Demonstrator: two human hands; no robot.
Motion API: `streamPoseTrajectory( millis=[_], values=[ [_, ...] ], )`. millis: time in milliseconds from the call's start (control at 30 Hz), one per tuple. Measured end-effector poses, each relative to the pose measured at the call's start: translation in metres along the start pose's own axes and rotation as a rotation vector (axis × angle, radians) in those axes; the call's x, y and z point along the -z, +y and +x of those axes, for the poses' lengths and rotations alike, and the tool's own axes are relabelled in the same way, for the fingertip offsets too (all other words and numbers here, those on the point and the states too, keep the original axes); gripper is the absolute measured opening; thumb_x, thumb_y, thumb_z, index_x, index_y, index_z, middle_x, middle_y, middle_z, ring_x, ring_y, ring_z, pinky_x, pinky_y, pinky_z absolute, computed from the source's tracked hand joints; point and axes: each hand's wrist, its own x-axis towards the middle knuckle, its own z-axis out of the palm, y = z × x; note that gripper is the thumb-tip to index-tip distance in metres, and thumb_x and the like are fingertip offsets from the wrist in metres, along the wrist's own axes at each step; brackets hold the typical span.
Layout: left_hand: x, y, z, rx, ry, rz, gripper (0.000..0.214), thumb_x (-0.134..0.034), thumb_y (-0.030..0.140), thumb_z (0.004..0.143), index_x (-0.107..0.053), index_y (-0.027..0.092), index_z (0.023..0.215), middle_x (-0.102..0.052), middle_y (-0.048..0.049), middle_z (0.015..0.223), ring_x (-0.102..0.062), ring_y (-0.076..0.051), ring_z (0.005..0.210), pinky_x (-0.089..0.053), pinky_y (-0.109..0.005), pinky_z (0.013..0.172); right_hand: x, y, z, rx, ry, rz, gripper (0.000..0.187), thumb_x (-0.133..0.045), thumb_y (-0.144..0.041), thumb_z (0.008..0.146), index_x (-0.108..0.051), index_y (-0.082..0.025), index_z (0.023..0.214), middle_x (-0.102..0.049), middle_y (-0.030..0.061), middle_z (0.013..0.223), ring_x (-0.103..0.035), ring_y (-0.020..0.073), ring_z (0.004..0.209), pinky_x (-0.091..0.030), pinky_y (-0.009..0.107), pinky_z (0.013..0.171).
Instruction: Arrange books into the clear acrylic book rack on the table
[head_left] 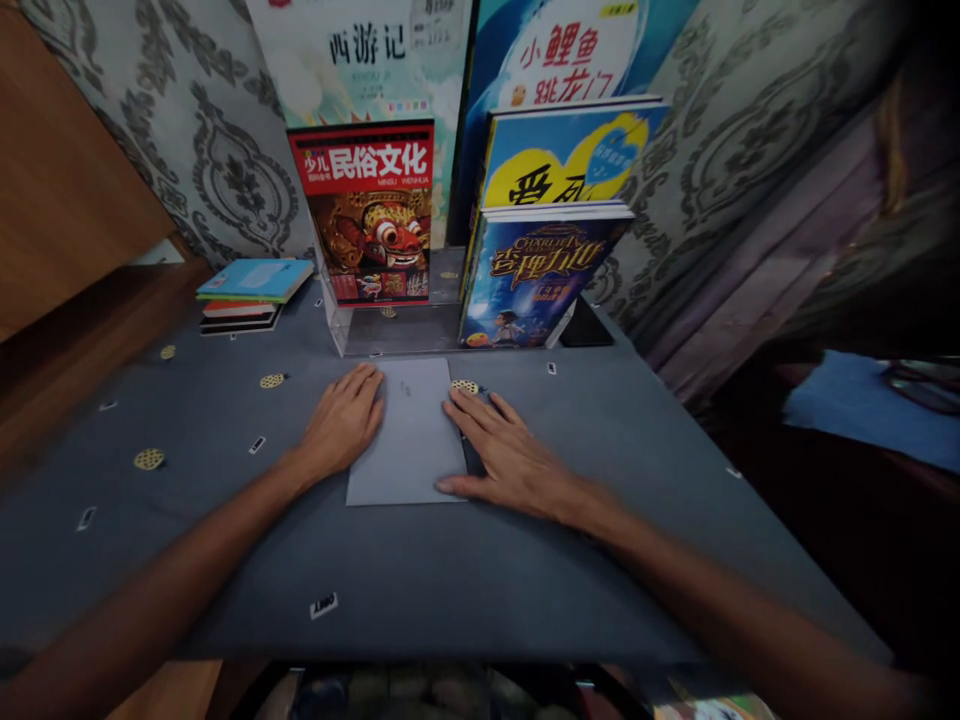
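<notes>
A thin grey book or sheet (411, 435) lies flat on the grey tablecloth (420, 570) in front of me. My left hand (341, 420) rests flat at its left edge, fingers stretched out. On the right edge my right hand (510, 455) lies flat with fingers spread, thumb on the sheet's lower right corner. Neither hand grips anything. Behind the sheet stands a clear book stand (390, 325) holding a red-topped book with a mask picture (371, 215) and a dark blue picture book (529, 275), with a yellow and blue book (566, 155) behind that one.
A small stack of books with a light blue top (251, 290) lies at the back left. Tall posters lean on the patterned wall (217, 150). A wooden panel (60, 170) stands left. A curtain and a blue cloth (862, 410) are off the table's right edge.
</notes>
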Motion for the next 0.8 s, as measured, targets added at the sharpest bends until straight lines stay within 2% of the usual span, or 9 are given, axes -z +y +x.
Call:
streamPoseTrajectory(
  millis=[133, 233, 400, 567, 700, 800],
  values=[
    [0.002, 0.001, -0.003, 0.075, 0.025, 0.128, 0.044, -0.04, 0.035, 0.095, -0.054, 0.015, 0.132, -0.051, -0.0203, 0.145, -0.046, -0.038, 0.134, -0.036, -0.058, 0.109, -0.001, 0.001, -0.005, 0.025, -0.013, 0.004, 0.11, -0.047, -0.086, 0.077, -0.03, -0.01, 0.155, -0.03, 0.0246, 0.159, -0.027, 0.0385, 0.148, -0.022, 0.062, 0.119],
    [0.001, 0.0, -0.005, 0.087, 0.039, 0.141, 0.042, -0.042, 0.034, 0.095, -0.054, 0.017, 0.131, -0.053, -0.0186, 0.143, -0.045, -0.037, 0.135, -0.036, -0.058, 0.109, -0.002, 0.002, -0.005, 0.043, 0.005, 0.008, 0.112, -0.05, -0.086, 0.075, -0.029, -0.011, 0.155, -0.03, 0.0237, 0.159, -0.027, 0.0396, 0.148, -0.022, 0.063, 0.119],
    [-0.001, -0.003, -0.004, 0.05, 0.045, 0.112, 0.043, -0.041, 0.032, 0.095, -0.054, 0.016, 0.132, -0.051, -0.0173, 0.147, -0.041, -0.034, 0.14, -0.033, -0.056, 0.113, -0.001, 0.001, -0.005, 0.042, -0.002, 0.014, 0.113, -0.05, -0.087, 0.074, -0.028, -0.012, 0.156, -0.029, 0.0235, 0.159, -0.025, 0.0406, 0.148, -0.02, 0.064, 0.119],
    [-0.002, -0.004, 0.007, -0.017, -0.004, 0.098, 0.047, -0.04, 0.032, 0.095, -0.053, 0.012, 0.135, -0.05, -0.0185, 0.148, -0.036, -0.032, 0.145, -0.03, -0.055, 0.117, 0.003, 0.001, -0.004, 0.025, -0.054, 0.033, 0.115, -0.047, -0.089, 0.073, -0.031, -0.009, 0.154, -0.026, 0.0263, 0.16, -0.024, 0.0403, 0.149, -0.019, 0.063, 0.119],
    [-0.006, 0.011, 0.016, -0.084, -0.066, 0.054, 0.047, -0.041, 0.033, 0.096, -0.053, 0.017, 0.138, -0.049, -0.0147, 0.15, -0.034, -0.03, 0.146, -0.022, -0.056, 0.119, 0.003, 0.003, -0.004, 0.04, -0.034, 0.044, 0.114, -0.051, -0.087, 0.073, -0.031, -0.011, 0.155, -0.028, 0.0249, 0.159, -0.025, 0.0394, 0.149, -0.019, 0.062, 0.119],
    [-0.011, 0.03, 0.012, -0.165, -0.114, 0.005, 0.047, -0.041, 0.034, 0.097, -0.052, 0.019, 0.14, -0.046, -0.0127, 0.153, -0.033, -0.027, 0.147, -0.017, -0.054, 0.122, 0.002, 0.005, -0.005, 0.054, -0.017, 0.048, 0.114, -0.052, -0.087, 0.073, -0.031, -0.011, 0.155, -0.03, 0.0241, 0.159, -0.026, 0.0384, 0.149, -0.019, 0.061, 0.12]
  ],
)
